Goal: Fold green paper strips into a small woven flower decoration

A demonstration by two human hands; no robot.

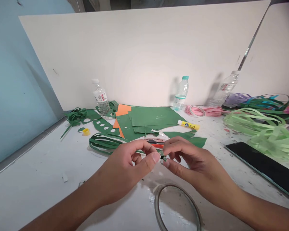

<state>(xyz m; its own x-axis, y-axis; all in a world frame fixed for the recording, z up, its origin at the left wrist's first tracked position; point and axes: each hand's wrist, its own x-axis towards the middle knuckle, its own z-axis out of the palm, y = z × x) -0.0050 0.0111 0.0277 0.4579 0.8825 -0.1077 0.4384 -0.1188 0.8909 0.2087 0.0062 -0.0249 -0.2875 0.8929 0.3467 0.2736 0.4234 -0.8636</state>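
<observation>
My left hand (pixel 125 170) and my right hand (pixel 188 160) meet above the white table (pixel 38 179), fingertips pinched together on a tiny green paper piece (pixel 162 156) with a bit of white on it. Both hands grip it between thumb and forefinger. Just below the hands lies a ring of clear tape (pixel 177 208). Behind the fingers sit a red and black tool (pixel 156 143) and a bundle of dark green paper strips (pixel 103 142).
Green paper sheets (pixel 154 117) over orange paper (pixel 122 110), a yellow glue stick (pixel 189 125), a small yellow cap (pixel 86 131), three water bottles (pixel 101 98) (pixel 181 93) (pixel 225 88), pink strips (pixel 204 111), light green strips (pixel 262 128), a dark tablet (pixel 267 166), and a white back board (pixel 144 54).
</observation>
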